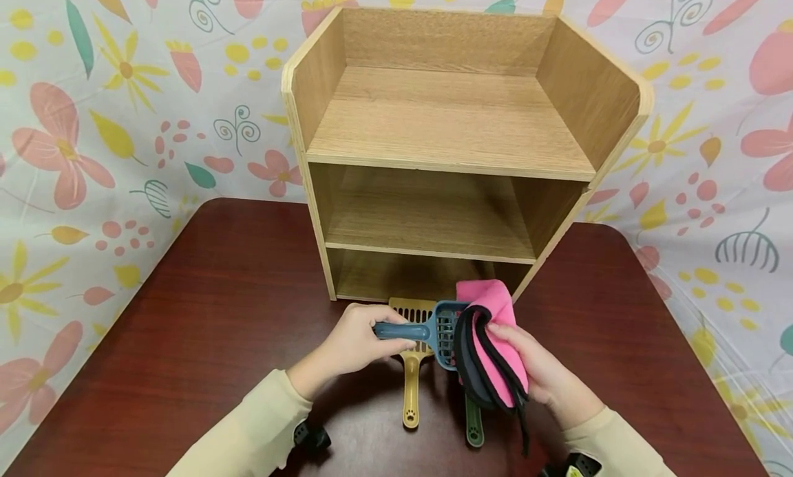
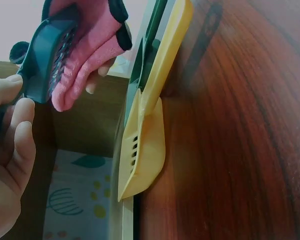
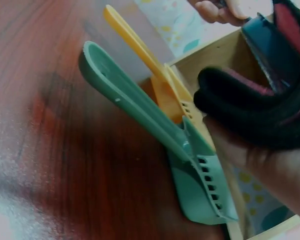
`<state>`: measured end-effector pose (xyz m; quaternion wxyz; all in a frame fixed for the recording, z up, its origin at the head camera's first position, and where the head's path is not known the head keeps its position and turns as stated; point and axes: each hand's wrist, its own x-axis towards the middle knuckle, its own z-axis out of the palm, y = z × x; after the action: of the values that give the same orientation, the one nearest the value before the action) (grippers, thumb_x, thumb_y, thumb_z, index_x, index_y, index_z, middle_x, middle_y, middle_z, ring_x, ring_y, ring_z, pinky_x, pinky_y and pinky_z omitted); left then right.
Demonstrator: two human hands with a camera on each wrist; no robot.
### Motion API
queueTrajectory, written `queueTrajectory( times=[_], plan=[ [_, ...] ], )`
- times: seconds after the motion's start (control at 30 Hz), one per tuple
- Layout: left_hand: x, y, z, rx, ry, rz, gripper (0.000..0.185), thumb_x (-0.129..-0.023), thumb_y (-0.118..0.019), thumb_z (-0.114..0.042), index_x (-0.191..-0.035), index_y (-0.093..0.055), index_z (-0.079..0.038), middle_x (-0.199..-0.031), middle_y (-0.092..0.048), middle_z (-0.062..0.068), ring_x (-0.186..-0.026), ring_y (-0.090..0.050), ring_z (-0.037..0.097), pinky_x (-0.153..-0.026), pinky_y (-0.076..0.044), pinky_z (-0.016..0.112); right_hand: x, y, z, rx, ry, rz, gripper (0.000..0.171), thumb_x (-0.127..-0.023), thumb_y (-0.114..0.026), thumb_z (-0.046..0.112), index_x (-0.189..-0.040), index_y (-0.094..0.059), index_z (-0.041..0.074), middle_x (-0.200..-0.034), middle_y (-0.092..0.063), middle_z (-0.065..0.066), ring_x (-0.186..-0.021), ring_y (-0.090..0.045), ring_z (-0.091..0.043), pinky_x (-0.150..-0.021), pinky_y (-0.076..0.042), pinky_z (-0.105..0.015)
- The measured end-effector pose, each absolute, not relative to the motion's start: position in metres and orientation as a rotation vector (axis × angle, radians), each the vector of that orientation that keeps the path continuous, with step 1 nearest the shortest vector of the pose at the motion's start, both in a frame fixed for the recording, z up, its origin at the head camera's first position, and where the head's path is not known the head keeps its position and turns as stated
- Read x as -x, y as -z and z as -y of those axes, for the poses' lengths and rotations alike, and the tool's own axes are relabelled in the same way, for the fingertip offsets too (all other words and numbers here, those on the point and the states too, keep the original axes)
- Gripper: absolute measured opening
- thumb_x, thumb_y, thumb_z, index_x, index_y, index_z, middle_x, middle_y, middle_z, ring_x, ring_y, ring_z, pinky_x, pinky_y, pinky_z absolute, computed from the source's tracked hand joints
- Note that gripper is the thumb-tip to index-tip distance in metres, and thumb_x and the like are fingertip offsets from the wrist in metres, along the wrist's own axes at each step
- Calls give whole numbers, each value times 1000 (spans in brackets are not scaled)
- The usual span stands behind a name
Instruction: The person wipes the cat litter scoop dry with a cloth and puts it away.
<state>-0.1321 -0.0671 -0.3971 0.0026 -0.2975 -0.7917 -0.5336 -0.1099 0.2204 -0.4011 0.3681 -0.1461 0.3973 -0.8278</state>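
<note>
My left hand (image 1: 353,341) pinches the handle of a blue slotted litter scoop (image 1: 442,336) between thumb and fingers, with the scoop's head turned to the right. A pink cloth with black edging (image 1: 495,301) is bunched in my right hand (image 1: 537,367) and covers the far end of that head. In the left wrist view the pink cloth (image 2: 92,57) lies against the scoop's slots. Below my hands, a yellow litter scoop (image 1: 411,391) and a green litter scoop (image 3: 135,102) lie side by side on the table, handles towards me. The cloth hides most of the green one in the head view.
A wooden shelf unit (image 1: 449,119) with three levels stands at the back of the dark red-brown table (image 1: 248,270). The heads of the two lying scoops are close to its front edge. A flower-patterned sheet (image 1: 155,119) hangs behind and around the table.
</note>
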Motion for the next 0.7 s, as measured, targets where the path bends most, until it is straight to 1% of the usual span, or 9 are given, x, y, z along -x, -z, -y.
queueTrajectory(
  times=[0.07, 0.1, 0.23, 0.27, 0.33, 0.4, 0.47, 0.6, 0.7],
  plan=[
    [132, 398, 66, 945, 1702, 2472, 18, -74, -80, -13, -88, -72, -6, -74, -71, 7, -47, -58, -1, -44, -51, 23, 110, 402, -220, 419, 2110, -847, 47, -104, -13, 20, -129, -52, 12, -124, -63, -10, -112, -61, -26, -98, -47, -43],
    [133, 398, 65, 946, 1730, 2468, 18, -74, -80, -12, -89, -72, -6, -74, -71, 8, -47, -59, 2, -44, -51, 24, 110, 402, -219, 429, 2105, -767, 49, -104, -12, 22, -131, -51, 12, -127, -61, -11, -116, -59, -27, -101, -44, -45],
    [134, 399, 64, 943, 1816, 2461, 19, -75, -79, -11, -91, -72, -5, -73, -71, 11, -48, -63, 13, -44, -53, 26, 111, 398, -216, 456, 2104, -577, 54, -103, -9, 25, -132, -51, 7, -130, -59, -12, -122, -55, -24, -106, -40, -42],
    [135, 399, 64, 940, 1821, 2461, 19, -75, -79, -11, -91, -71, -4, -73, -71, 11, -48, -63, 13, -44, -53, 27, 111, 397, -214, 464, 2098, -542, 56, -103, -7, 24, -134, -49, 5, -133, -56, -14, -125, -52, -26, -108, -38, -44],
    [136, 399, 64, 938, 1798, 2464, 19, -75, -79, -11, -90, -71, -4, -72, -70, 11, -47, -61, 8, -44, -52, 26, 112, 396, -213, 470, 2099, -564, 57, -102, -4, 21, -133, -49, 5, -131, -57, -15, -123, -53, -28, -107, -39, -44],
    [136, 399, 65, 937, 1758, 2470, 18, -75, -79, -11, -89, -70, -4, -70, -70, 10, -47, -58, 2, -44, -52, 25, 113, 397, -212, 458, 2122, -639, 56, -102, -4, 16, -132, -49, 6, -128, -59, -15, -120, -56, -30, -104, -42, -44],
    [136, 399, 66, 934, 1729, 2477, 18, -75, -79, -11, -89, -70, -5, -69, -69, 9, -46, -56, -3, -44, -51, 24, 113, 398, -212, 432, 2181, -794, 52, -102, -7, 11, -125, -54, 7, -119, -65, -11, -109, -63, -26, -95, -50, -39],
    [137, 399, 68, 941, 1683, 2478, 18, -75, -79, -12, -90, -71, -6, -68, -69, 7, -47, -55, -5, -44, -51, 23, 113, 400, -213, 344, 2247, -1111, 37, -103, -22, 6, -113, -57, 9, -102, -71, -5, -91, -69, -17, -77, -56, -29],
    [138, 400, 69, 956, 1605, 2465, 19, -74, -80, -14, -90, -71, -7, -70, -69, 5, -49, -54, -6, -45, -50, 20, 113, 400, -213, 251, 2230, -1358, 23, -102, -36, 10, -110, -57, 11, -95, -72, -3, -83, -70, -15, -70, -57, -29]
  ],
)
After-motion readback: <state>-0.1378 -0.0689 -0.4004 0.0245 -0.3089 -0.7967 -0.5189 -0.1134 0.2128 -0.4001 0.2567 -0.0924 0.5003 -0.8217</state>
